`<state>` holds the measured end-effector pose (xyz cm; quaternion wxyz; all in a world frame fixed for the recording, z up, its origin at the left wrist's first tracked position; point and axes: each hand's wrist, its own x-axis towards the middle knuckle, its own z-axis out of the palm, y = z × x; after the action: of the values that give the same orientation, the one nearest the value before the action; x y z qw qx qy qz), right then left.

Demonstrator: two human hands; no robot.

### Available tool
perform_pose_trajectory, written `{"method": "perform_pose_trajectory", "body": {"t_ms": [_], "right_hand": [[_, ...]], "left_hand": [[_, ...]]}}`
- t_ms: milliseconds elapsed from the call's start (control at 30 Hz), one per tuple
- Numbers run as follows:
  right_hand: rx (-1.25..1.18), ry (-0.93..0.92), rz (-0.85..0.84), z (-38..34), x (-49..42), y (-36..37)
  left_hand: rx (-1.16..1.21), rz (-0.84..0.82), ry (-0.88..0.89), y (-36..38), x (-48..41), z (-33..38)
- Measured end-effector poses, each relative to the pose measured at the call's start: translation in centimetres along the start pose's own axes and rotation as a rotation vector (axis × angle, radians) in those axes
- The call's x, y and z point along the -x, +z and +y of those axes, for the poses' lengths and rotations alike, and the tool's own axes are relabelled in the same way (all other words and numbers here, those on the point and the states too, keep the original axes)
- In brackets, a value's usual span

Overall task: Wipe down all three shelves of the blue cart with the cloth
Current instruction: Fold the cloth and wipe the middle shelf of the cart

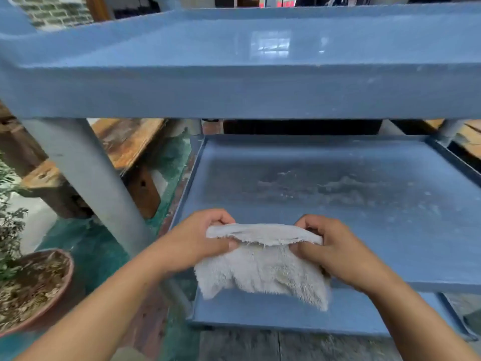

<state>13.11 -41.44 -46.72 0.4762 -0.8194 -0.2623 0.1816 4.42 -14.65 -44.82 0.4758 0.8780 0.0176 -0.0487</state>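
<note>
The blue cart fills the view. Its top shelf is glossy and reflects a window. The middle shelf below carries dusty grey smears across its centre. A strip of the bottom shelf shows beneath the middle shelf's front edge. A white fluffy cloth hangs in the air over the middle shelf's front edge. My left hand pinches its upper left corner and my right hand pinches its upper right corner, stretching the top hem between them.
A grey round cart post stands at the left. Beyond it are worn wooden benches on a green floor. A potted plant in a brown bowl sits at the lower left. Another post is at the right.
</note>
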Motion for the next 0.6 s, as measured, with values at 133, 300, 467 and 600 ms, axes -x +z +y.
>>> {"method": "perform_pose_trajectory", "body": {"t_ms": [133, 300, 467, 600], "right_hand": [[-0.020, 0.025, 0.021, 4.1, -2.9, 0.6], [0.304, 0.066, 0.060, 3.3, -4.8, 0.0], [0.999, -0.065, 0.061, 3.4, -6.7, -0.2], [0.899, -0.533, -0.027, 3.6, -6.2, 1.1]], "left_hand": [[0.039, 0.155, -0.001, 1.3, -2.6, -3.0], [-0.145, 0.257, -0.098, 1.3, -4.6, -2.8], [-0.581, 0.177, 0.016, 0.6, -7.8, -3.3], [-0.654, 0.275, 0.040, -0.8, -10.9, -4.2]]}}
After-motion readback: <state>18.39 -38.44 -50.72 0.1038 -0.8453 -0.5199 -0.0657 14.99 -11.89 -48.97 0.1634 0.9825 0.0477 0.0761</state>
